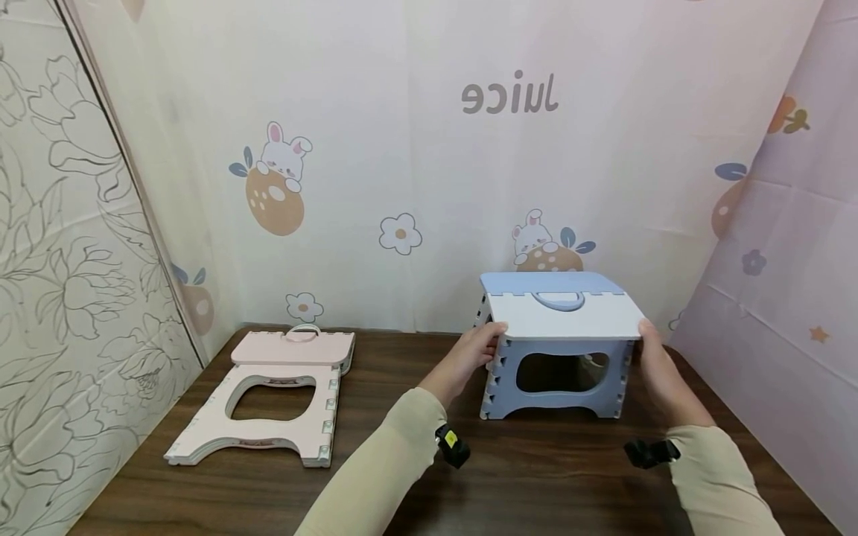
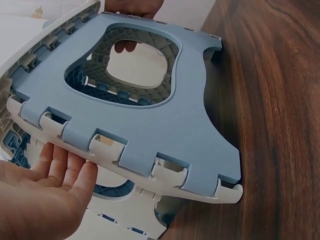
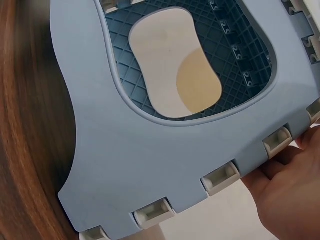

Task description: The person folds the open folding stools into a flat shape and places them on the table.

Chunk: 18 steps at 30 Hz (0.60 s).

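A blue-and-white folding step stool [image 1: 563, 316] stands unfolded on its legs at the right of the table, its top flat and its carry handle lying in the middle of the top. My left hand [image 1: 472, 348] grips its left side near the top front corner; in the left wrist view, the fingers of this left hand [image 2: 55, 190] curl behind the side panel's edge. On the opposite side, my right hand [image 1: 660, 368] holds the stool by the right edge. The right wrist view has the fingers of that right hand [image 3: 285, 175] partly hidden behind the hinged edge.
A pink folding stool [image 1: 281, 420] lies folded flat on the left of the dark wood table [image 1: 395, 372], its handle toward the back. A printed curtain [image 1: 415, 149] hangs right behind the table, and more patterned cloth stands along both sides.
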Tool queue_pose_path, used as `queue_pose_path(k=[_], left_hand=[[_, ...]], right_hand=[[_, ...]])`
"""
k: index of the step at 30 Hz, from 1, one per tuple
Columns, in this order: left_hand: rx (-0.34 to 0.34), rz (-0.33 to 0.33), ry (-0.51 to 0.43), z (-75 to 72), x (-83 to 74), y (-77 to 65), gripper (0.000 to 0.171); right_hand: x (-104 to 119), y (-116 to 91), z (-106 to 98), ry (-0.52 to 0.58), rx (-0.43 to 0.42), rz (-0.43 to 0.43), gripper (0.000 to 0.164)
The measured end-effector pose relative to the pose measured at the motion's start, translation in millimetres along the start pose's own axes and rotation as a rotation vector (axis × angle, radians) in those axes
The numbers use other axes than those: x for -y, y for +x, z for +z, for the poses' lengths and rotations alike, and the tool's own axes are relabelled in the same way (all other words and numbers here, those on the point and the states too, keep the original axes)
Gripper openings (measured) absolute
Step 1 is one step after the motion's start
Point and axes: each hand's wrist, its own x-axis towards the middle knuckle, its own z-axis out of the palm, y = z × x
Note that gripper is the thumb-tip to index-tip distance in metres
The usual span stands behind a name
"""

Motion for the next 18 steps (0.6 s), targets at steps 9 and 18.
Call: queue_pose_path(k=[9, 18], left_hand=[[0.008, 0.013, -0.015, -8.7, 1.8, -0.7, 0.072], [-0.013, 0.014, -0.032, -17.4, 2.7, -3.9, 0.071]], right_hand=[[3, -2, 8, 0.002, 0.017, -0.006, 0.07], [5, -1, 15, 0.022, 0.035, 0.007, 0.072]])
